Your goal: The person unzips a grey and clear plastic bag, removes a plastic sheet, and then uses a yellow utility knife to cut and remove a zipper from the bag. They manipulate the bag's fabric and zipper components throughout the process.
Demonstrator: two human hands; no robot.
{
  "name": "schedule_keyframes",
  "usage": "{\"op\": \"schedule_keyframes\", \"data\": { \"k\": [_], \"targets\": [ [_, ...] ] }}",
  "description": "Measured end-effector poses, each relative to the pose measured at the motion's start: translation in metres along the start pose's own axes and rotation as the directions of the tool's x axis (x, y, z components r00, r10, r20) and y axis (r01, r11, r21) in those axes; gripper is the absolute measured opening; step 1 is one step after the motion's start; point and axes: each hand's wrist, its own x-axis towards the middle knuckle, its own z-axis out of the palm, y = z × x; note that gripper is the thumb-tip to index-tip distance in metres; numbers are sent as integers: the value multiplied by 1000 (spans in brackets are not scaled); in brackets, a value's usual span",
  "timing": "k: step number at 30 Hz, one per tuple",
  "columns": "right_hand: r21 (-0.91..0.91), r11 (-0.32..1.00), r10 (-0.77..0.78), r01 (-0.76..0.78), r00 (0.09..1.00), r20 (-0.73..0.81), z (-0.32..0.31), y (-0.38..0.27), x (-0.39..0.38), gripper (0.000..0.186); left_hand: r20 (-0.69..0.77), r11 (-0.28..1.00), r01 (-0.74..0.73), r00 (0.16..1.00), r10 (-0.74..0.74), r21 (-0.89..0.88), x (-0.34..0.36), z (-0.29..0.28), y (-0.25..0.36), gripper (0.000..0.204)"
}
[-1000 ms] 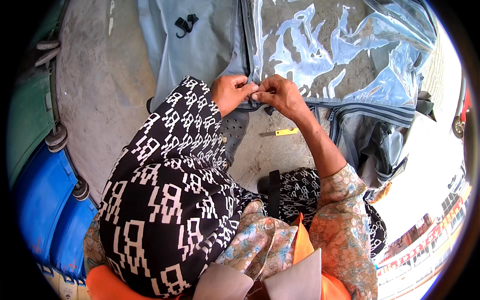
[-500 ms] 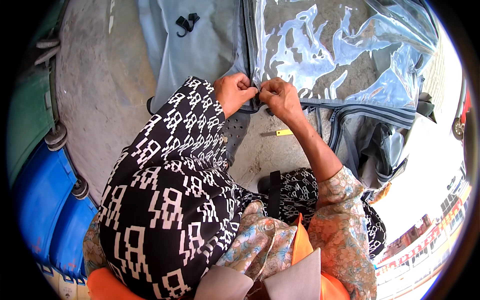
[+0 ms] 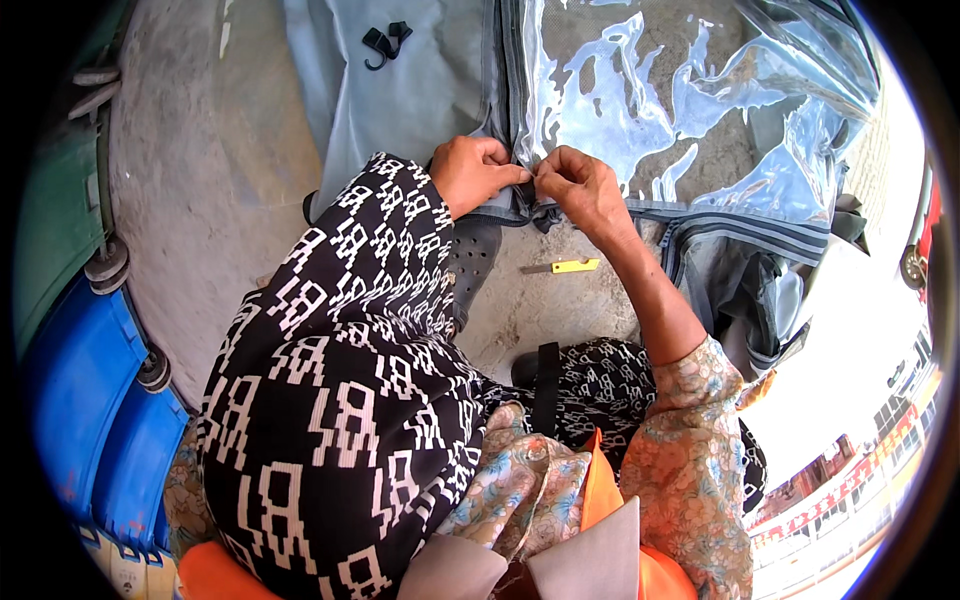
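My left hand point(image 3: 468, 176) and my right hand point(image 3: 586, 194) meet at the lower end of a dark edging strip point(image 3: 508, 70). Thumb and fingers of each hand are pinched on this strip; the exact bit between the fingertips is too small to make out. On the strip's left lies a translucent grey sheet point(image 3: 420, 100), and on its right a shiny clear plastic sheet point(image 3: 625, 110) with grey borders. Below my hands, a yellow-handled cutter knife point(image 3: 576, 266) rests on the concrete, its blade pointing left.
Two black plastic hooks point(image 3: 387, 43) lie on the grey sheet. Dark striped fabric point(image 3: 745, 240) is bunched at the right. A grey clog point(image 3: 474, 265) stands below my left hand. Blue bins point(image 3: 90, 400) and a green wheeled bin point(image 3: 60, 210) line the left side.
Both hands have shifted slightly right, with the strip still pinched. My right fingers have moved a little apart from the left. The sheets and hooks appear slightly further right in view.
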Motion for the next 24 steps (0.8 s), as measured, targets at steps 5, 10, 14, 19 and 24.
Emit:
{"op": "schedule_keyframes", "data": {
  "k": [5,10,14,19,24],
  "targets": [
    [-242,963,-136,123,990,-39,8,-3,1,21,-2,1000,16,1000,-16,-9,7,1,1,18],
    [-232,973,-5,8,1000,15,-4,-1,8,16,-73,992,-81,993,89,97,1,6,1,23],
    [-91,995,40,-42,999,-23,0,13,10,13,2,970,-127,992,129,207,-4,-1,9,32],
    [-168,986,24,-20,999,21,6,-4,1,10,230,977,11,971,-61,212,0,-10,27,32],
    [-294,950,-117,101,992,-37,8,-3,-1,12,230,986,76,972,-41,-147,-2,-2,16,16]
  ]
}}
